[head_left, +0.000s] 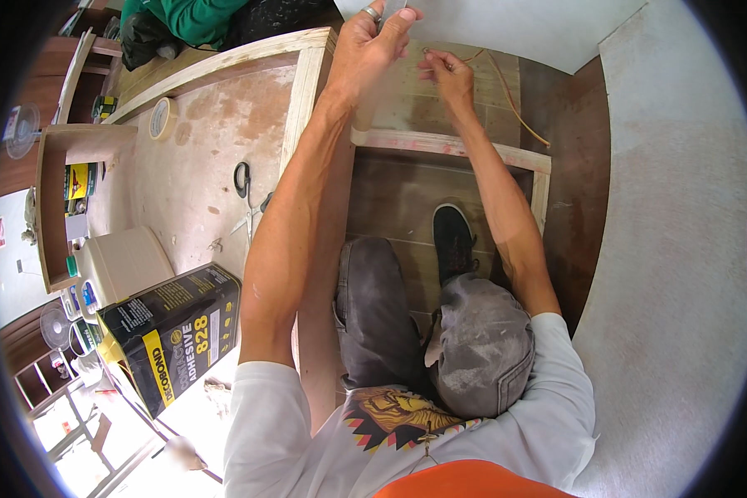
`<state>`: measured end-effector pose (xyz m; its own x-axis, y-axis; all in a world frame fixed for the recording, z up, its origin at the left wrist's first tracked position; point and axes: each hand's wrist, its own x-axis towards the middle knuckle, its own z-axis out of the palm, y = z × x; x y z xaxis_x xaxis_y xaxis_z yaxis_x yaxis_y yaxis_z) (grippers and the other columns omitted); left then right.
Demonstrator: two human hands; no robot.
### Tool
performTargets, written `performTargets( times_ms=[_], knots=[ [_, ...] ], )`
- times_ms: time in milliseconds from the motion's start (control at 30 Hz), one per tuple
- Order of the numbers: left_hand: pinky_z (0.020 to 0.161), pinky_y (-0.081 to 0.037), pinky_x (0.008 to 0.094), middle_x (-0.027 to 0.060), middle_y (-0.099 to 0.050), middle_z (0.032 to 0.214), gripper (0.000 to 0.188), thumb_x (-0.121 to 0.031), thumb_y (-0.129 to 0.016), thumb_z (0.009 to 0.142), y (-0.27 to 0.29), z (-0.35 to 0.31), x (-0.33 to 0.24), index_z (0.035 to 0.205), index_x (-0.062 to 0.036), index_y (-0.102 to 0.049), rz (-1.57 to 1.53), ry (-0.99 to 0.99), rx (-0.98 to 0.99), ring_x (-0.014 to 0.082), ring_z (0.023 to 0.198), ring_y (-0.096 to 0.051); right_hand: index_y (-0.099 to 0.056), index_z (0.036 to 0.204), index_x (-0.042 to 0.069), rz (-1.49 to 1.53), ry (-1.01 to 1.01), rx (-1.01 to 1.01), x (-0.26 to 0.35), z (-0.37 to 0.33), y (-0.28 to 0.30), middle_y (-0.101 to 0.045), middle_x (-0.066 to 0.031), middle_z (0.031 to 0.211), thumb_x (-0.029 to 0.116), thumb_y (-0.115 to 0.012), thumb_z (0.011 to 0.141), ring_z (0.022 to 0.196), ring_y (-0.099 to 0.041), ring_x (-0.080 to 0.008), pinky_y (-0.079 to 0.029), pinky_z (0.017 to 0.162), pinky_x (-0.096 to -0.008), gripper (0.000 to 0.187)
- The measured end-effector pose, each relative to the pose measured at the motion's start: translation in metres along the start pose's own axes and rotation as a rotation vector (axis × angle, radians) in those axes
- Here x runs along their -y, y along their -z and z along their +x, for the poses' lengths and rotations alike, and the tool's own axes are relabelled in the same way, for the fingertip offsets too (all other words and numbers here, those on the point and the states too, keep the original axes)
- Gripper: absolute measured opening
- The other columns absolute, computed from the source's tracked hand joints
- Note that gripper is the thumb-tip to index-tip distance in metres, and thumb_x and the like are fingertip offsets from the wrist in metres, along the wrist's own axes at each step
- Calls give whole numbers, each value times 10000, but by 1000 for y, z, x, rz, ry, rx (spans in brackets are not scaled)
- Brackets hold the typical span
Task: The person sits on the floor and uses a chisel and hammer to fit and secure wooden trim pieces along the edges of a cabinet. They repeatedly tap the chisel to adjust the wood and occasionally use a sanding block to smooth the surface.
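My left hand [365,50], with a ring on one finger, reaches up to the top edge of the view. Its thumb and fingers close on a flat grey piece [395,10], whose upper end is cut off by the edge. Just to the right and a little lower, my right hand [450,76] has its thumb and fingertips pinched together; what lies between them is too small to tell. A thin yellowish cord [510,98] curves over the floor beside that hand. Below both hands runs a pale wooden frame [440,143].
On the stained board at left lie black-handled scissors [242,184] and a masking tape roll [163,119]. A black and yellow can [178,332] and a beige jug [129,264] stand nearer. A white panel [681,249] rises at right. Another person's green sleeve [192,18] shows at top left.
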<state>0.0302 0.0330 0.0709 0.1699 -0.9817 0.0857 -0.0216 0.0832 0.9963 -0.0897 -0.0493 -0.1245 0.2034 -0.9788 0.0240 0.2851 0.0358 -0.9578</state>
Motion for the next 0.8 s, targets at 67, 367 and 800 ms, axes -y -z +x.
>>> performTargets(
  times_ms=[67,367,800],
  knots=[
    [501,-334,241,-72,-422,598,234,-282,-593,1017,4,-1,2,991,-55,-643,8,1,-5,56,519,-383,-694,1056,-30,-214,-81,6,13,4,-1,-711,-79,865,221,-671,944,683,-635,-136,-513,667,-274,276],
    [507,-326,245,-61,-425,621,254,-302,-598,1014,0,-3,-6,974,-52,-615,18,8,-2,62,546,-384,-661,1087,-5,77,52,-41,18,11,-17,-687,-83,879,253,-698,955,732,-637,-145,-526,694,-267,292],
    [502,-328,241,-62,-421,606,271,-314,-621,1000,3,2,2,1014,-45,-646,-37,-3,-27,62,525,-370,-674,999,-23,19,59,-61,15,8,-17,-664,-58,747,252,-621,956,687,-626,-144,-467,670,-278,283]
  ],
)
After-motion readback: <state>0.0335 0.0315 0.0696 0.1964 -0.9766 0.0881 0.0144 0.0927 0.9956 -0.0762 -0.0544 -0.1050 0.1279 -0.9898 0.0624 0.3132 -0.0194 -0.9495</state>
